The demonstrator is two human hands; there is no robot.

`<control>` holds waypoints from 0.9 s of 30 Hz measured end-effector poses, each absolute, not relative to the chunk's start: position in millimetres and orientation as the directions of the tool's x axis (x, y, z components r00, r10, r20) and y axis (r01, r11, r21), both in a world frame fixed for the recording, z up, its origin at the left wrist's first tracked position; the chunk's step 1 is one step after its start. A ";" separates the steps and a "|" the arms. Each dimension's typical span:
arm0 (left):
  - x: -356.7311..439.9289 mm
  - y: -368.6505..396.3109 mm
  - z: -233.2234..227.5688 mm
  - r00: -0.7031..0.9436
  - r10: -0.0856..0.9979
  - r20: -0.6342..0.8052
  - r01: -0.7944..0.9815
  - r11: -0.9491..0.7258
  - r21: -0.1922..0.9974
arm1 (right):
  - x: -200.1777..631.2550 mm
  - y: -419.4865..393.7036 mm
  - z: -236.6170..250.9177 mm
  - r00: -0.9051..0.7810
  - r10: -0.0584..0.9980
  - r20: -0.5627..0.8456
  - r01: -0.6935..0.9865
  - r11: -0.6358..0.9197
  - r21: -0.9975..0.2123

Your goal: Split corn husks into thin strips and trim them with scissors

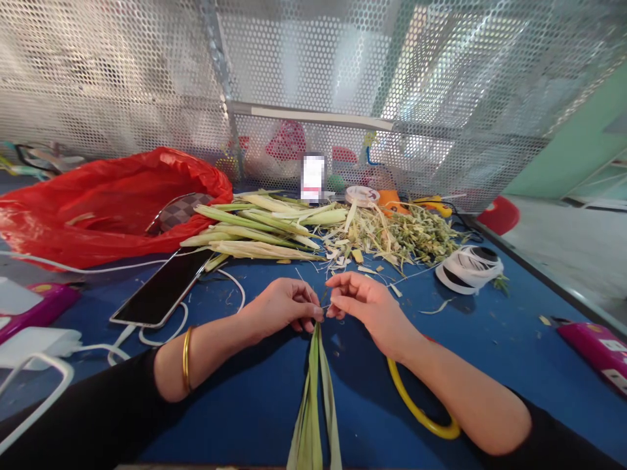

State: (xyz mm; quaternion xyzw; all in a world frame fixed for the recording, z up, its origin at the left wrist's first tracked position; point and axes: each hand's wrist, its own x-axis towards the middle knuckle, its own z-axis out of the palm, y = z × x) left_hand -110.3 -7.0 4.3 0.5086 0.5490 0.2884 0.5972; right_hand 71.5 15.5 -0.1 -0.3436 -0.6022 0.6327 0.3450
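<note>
While both hands meet at table centre, the left hand (pixel 284 307) and right hand (pixel 365 305) pinch the far tip of a leaf bundle (pixel 313 398), fingers narrowed; its long axis trails toward six o'clock, equally near each hand.

The worktop (pixel 255 405) is matt blue, like felt or cloth. The leaf strips (pixel 313 405) pinched at their top look fibrous and dull green; the stalks (pixel 259 228) behind are smooth and pale. The bag (pixel 112 202) is thin, glossy red plastic, crinkled. The phone (pixel 164 287) shows a glossy black glass face. The bangle (pixel 187 359) is shiny gold metal. The screen (pixel 343 85) is perforated, dull silver metal. The ring (pixel 421 411) is smooth yellow plastic.
</note>
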 end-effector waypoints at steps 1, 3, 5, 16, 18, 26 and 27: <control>-110.5 -6.8 4.9 0.227 0.904 -0.363 0.208 0.319 0.924 | 71.5 14.5 0.4 -0.528 0.849 0.005 -0.016 -0.004 -1.000; -111.0 -6.4 6.2 0.217 0.905 -0.366 0.203 0.325 0.923 | 71.9 12.1 1.7 -0.548 0.834 0.067 0.032 0.100 -0.994; -111.6 -6.2 7.5 0.209 0.906 -0.369 0.200 0.329 0.923 | 72.9 9.5 2.9 -0.599 0.790 0.130 0.118 0.248 -0.962; -113.7 -6.1 8.3 0.207 0.905 -0.371 0.196 0.333 0.922 | 77.0 2.3 7.3 -0.807 0.566 0.166 0.096 0.403 -0.910; -113.8 -5.6 8.4 0.204 0.909 -0.364 0.185 0.329 0.926 | 78.3 3.8 9.0 -0.853 0.514 0.088 0.035 0.226 -0.973; -114.4 -5.5 11.2 0.193 0.901 -0.389 0.168 0.360 0.918 | 82.8 20.9 6.0 -0.481 0.870 0.107 0.352 0.303 -0.885; -114.7 -5.4 11.2 0.199 0.899 -0.389 0.170 0.359 0.918 | 81.2 20.9 3.9 -0.493 0.865 0.094 0.425 0.334 -0.841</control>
